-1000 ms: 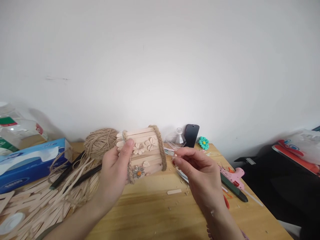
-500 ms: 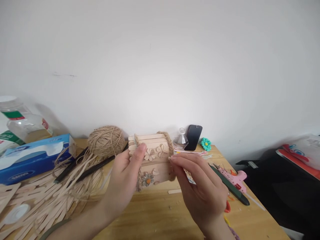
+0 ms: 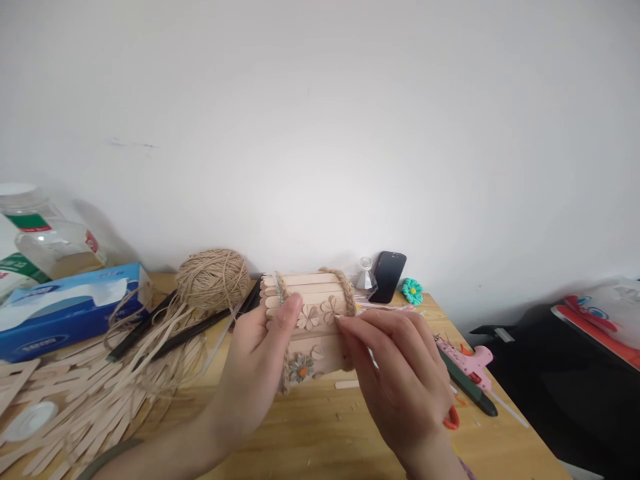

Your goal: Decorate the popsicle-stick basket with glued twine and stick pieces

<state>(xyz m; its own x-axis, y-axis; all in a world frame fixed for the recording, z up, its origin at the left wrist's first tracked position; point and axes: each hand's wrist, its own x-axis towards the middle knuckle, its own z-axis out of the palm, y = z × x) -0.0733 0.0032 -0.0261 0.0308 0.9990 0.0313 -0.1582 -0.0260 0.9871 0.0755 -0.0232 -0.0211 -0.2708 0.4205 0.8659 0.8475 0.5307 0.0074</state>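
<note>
My left hand (image 3: 263, 360) is wrapped round a craft-stick container (image 3: 320, 288), its thumb lying on the near side. Braided twine (image 3: 345, 283) runs round the container close to both ends. Stuck on its side are wooden-petal flowers (image 3: 309, 317), a single pale petal (image 3: 317, 352) and a grey flower (image 3: 301, 368) with an orange centre. My right hand (image 3: 400, 367) pinches a small pale piece between thumb and forefinger, right at the container's surface beside the upper flower. The fingertips mostly cover that piece, so its shape is unclear.
Loose craft sticks (image 3: 100, 407), a twine ball (image 3: 213, 277) and a blue tissue box (image 3: 75, 313) lie left. At the back stand a phone (image 3: 389, 277) and a small clear bottle (image 3: 366, 277). Right are a pink glue gun (image 3: 473, 365) and a dark green-handled tool (image 3: 467, 383).
The container and both hands have shifted slightly right and down in the picture. The right fingertips now sit closer to the upper wooden flower, still pinching the small piece.
</note>
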